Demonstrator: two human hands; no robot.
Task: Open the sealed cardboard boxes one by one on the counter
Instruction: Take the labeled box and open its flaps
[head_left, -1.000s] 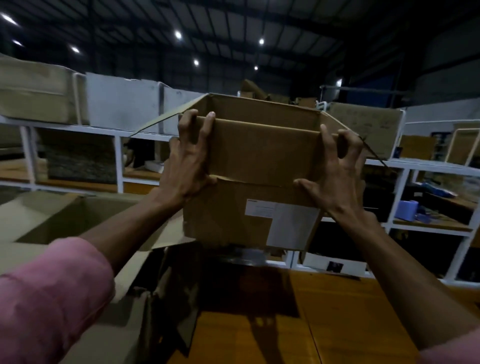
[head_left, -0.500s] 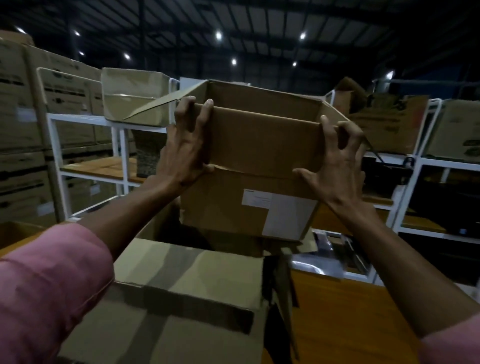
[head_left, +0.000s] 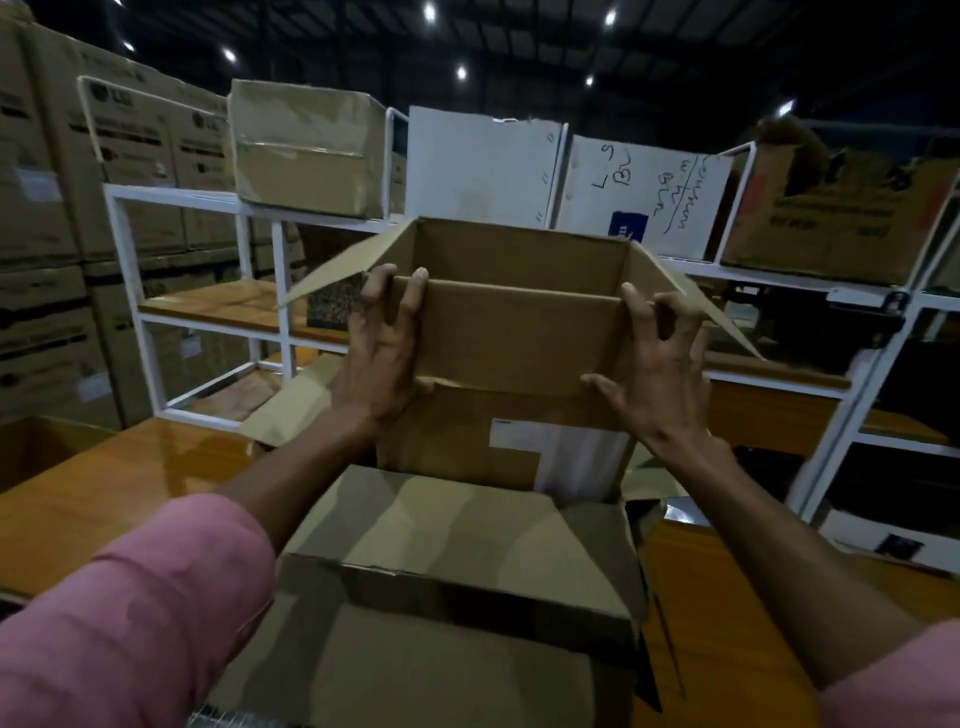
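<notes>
Holding an opened cardboard box (head_left: 514, 343) up in front of me, I have one hand on each side of it. My left hand (head_left: 379, 353) curls its fingers over the near folded-down flap at the left corner, thumb pressed against the front wall. My right hand (head_left: 657, 364) does the same at the right corner, fingers hooked over the rim, thumb spread out on the front. The box's four top flaps are all open; the two side ones stick out to left and right. On its front is a white label (head_left: 566, 457), its print too small for me to read.

Just below it, nearer to me, sits a second opened box (head_left: 457, 566) on the wooden counter (head_left: 130, 478).

Behind, the white rack (head_left: 171, 197) carries four boxes on its top level: one taped brown box (head_left: 306, 150), two white boxes (head_left: 480, 166), and one brown box at the right (head_left: 831, 208). The right-hand white one bears handwriting; I can make out "L" and "B", the rest is unclear. To the left stand stacked cartons (head_left: 47, 208) with a round logo, its letters blurred.
</notes>
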